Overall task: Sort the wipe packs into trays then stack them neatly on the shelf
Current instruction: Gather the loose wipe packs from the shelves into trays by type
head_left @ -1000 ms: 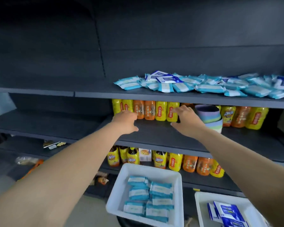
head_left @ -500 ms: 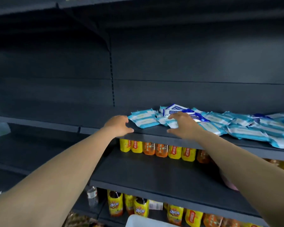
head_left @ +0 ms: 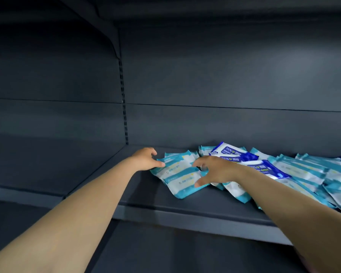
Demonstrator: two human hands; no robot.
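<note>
Teal wipe pack [head_left: 180,177]: left hand [head_left: 145,159] touches its edge, right hand [head_left: 215,170] hovers spread, empty; advise gripping one pack squarely.

Shelf [head_left: 185,205]: you see painted metal, dark grey, matt and smooth, with a rolled front lip.
Back panel [head_left: 224,75]: the same matt grey sheet metal; it gives you a faint soft sheen at upper right.
Slotted upright [head_left: 123,107]: metal, punched with small slots, matt.
Teal-and-white wipe packs [head_left: 180,177]: you look at thin plastic film, glossy, slightly crinkled, with crimped end seams.
Dark blue wipe packs [head_left: 231,153]: plastic film too, shinier, smooth, printed.
</note>
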